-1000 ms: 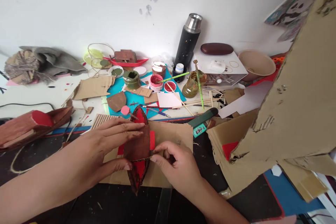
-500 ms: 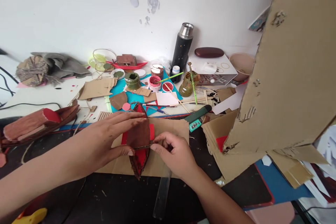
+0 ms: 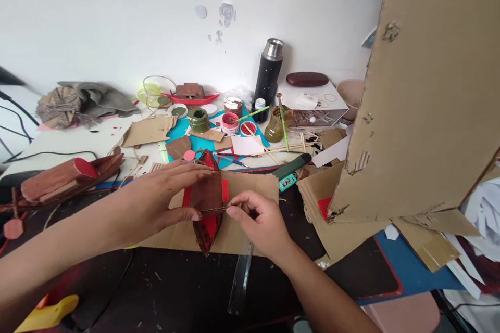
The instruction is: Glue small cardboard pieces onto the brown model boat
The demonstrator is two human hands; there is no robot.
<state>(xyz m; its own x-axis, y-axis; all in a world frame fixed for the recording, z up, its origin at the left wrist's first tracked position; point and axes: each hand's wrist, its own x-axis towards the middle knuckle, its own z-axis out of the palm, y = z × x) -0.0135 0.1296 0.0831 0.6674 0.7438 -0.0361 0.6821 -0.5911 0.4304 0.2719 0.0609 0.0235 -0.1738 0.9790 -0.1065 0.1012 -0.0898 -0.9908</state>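
Note:
A small cardboard boat (image 3: 208,239), dark brown outside and red inside, lies lengthwise away from me. Over its middle is a brown-painted cardboard piece (image 3: 207,190), its corrugated near edge facing me. My left hand (image 3: 156,195) spans this piece, thumb at the near edge and fingers over the far side. At the near right corner, my right hand (image 3: 261,221) pinches the edge between thumb and curled fingers. Red corrugated strips (image 3: 225,190) show on both sides of the piece. Under the boat is a flat cardboard sheet (image 3: 250,187).
A clear ruler (image 3: 240,281) lies nearer me. A larger brown boat model (image 3: 66,179) stands at left. Open paint jars (image 3: 198,119), brushes and a black thermos (image 3: 269,70) are at the back. A tall cardboard panel (image 3: 425,88) rises at right; a green cutter (image 3: 292,165) lies before it.
The view has shifted slightly. Both hands keep their places on the brown cardboard piece, and the boat stays put beneath them.

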